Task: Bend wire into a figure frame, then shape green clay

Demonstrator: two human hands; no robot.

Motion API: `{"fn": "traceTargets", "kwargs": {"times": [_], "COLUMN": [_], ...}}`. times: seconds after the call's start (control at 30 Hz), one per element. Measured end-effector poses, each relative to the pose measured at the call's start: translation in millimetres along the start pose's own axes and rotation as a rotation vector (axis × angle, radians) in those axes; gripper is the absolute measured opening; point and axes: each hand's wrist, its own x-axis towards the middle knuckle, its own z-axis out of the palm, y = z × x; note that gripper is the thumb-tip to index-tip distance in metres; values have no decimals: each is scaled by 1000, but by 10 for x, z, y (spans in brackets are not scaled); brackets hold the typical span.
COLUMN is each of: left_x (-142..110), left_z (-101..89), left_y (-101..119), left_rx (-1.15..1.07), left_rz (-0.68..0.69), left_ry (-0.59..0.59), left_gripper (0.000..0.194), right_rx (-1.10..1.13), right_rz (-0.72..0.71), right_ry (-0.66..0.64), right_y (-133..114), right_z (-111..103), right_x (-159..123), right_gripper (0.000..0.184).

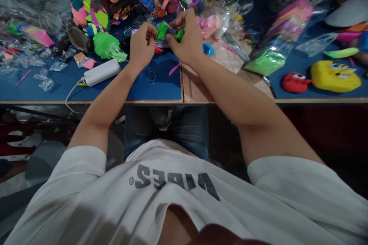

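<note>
Both my hands meet over the far middle of the blue table top (161, 84). My left hand (141, 45) is closed, pinching a small green clay piece (161, 30). My right hand (185, 40) is closed too, its fingers on another green bit (180, 35) and a clear plastic wrapper (169, 27) between the hands. A small red piece (158, 50) lies just under the left hand. A blue clay lump (208, 49) sits right of my right hand.
A white power adapter (102, 72) with its cable lies left of my left wrist, beside a green bagged lump (107, 45). Colourful foam figures (94, 13) pile at the back. At the right lie a bag of green clay (267, 61), a red figure (294, 82) and a yellow figure (335, 76).
</note>
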Motion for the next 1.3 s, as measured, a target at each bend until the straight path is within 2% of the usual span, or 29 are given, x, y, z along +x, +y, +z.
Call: {"fn": "traceTargets", "kwargs": {"times": [0.07,0.23,0.27,0.37,0.43,0.53,0.67,0.73,0.87,0.97,1.03,1.17,1.3], "left_x": [-8,-3,-1,-2,-4,-4,-9,-16,-24,-23,-34,-98,-125], "left_z": [-5,21,29,54,77,123,147,123,51,32,24,-5,39], "left_y": [22,39,29,-27,-72,-118,-91,-50,-2,-4,15,125,158], "left_rx": [-42,-195,-224,-298,-306,-223,-118,-88,-50,-10,19,103,85], "left_rz": [-3,-28,-30,-90,-135,-114,-63,-57,-54,-64,-46,100,72], "left_ry": [-36,-93,-96,-156,-191,-134,-7,25,11,-5,23,62,-24], "left_gripper": [11,29,32,39,43,44,47,40,10,14,16,25,41], "right_rx": [76,159,203,405,506,538,511,509,533,605,608,509,438], "right_rz": [12,95,125,257,336,377,315,279,300,326,332,322,311], "right_ry": [-28,-104,-128,-207,-219,-193,-199,-200,-200,-188,-135,-34,-56], "right_y": [15,61,63,57,51,56,84,91,85,84,85,41,-68], "right_z": [1,74,80,66,46,35,64,78,77,92,122,165,123], "right_x": [23,131,146,165,168,182,207,216,222,202,176,116,90], "right_gripper": [48,68,64,38,43,52,58,58,66,77,71,30,29]}}
